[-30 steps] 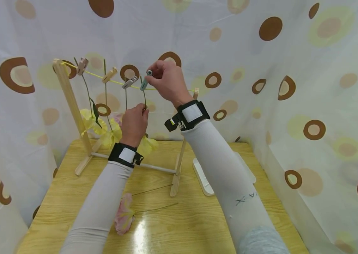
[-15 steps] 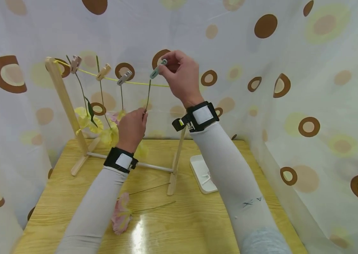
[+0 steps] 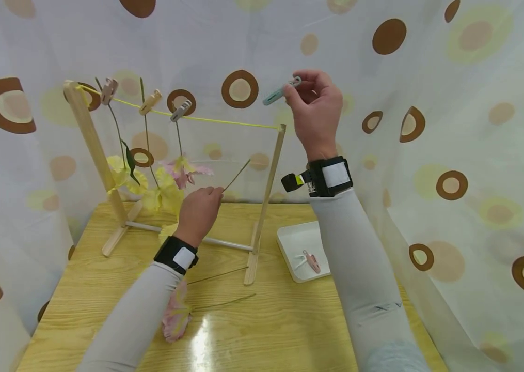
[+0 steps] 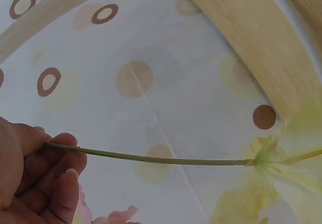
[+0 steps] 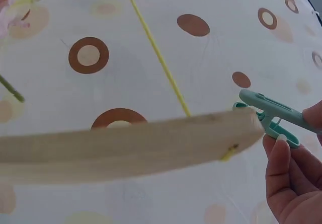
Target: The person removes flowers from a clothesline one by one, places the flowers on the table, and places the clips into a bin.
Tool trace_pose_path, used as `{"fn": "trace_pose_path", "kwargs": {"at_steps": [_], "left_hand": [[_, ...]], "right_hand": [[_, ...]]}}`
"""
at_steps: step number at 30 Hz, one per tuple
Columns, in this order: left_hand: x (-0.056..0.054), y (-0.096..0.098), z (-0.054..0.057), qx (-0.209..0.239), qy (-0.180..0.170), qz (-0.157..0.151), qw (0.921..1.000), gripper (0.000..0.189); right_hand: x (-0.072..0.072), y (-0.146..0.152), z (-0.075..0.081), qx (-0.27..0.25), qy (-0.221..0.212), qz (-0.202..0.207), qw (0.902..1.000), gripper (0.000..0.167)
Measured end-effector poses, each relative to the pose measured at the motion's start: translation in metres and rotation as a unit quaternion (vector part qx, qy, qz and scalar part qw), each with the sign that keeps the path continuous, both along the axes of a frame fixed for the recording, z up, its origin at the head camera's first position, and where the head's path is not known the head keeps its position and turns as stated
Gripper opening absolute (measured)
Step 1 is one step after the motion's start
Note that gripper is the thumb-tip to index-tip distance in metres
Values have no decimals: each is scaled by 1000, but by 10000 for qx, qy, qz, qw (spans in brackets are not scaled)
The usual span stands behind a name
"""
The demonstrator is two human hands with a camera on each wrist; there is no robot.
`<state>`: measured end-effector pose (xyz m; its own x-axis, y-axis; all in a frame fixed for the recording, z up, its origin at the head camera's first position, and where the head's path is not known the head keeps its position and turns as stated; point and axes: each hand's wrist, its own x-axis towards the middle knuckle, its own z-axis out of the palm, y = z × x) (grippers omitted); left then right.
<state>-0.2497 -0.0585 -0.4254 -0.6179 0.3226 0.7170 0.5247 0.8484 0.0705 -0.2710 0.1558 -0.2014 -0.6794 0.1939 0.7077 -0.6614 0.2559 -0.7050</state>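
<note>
My left hand [image 3: 200,214] pinches the green stem [image 4: 151,159] of a yellow artificial flower [image 4: 287,173], its stem end pointing up and right in the head view. Up at the right, my right hand [image 3: 316,111] holds a teal clothespin [image 3: 281,92] by its handles, beyond the rack's right post. On the yellow string [image 3: 224,121] hang three clipped flowers: a brown clothespin [image 3: 109,91] and a tan clothespin [image 3: 151,102] carry yellow ones, and a grey clothespin [image 3: 180,110] carries a pink flower [image 3: 185,170].
The wooden rack's right post [image 3: 268,186] stands between my hands. A white tray [image 3: 285,243] on the right holds a pink clothespin [image 3: 311,262] and a white one. On the table [image 3: 252,336], a pink flower [image 3: 176,315] lies near my left forearm, with two stems pointing right.
The teal clothespin came off the string with its flower stem, then parted from the stem. My right hand carried it right; my left hand lowered the flower, tilting its stem rightward.
</note>
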Motion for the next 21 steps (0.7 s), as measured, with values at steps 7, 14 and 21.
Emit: {"fn": "trace_pose_path", "kwargs": {"at_steps": [7, 14, 21], "left_hand": [[17, -2, -38, -528, -408, -324, 9972, 6], [31, -6, -76, -1520, -1398, -272, 9781, 11], [49, -18, -108, -1669, -1817, -97, 9690, 9]], "right_hand": [[13, 36, -22, -377, -69, -200, 9991, 21], [-2, 89, -105, 584, -779, -1138, 9887, 29], [3, 115, -208, 1522, -1727, -1433, 9625, 22]]}}
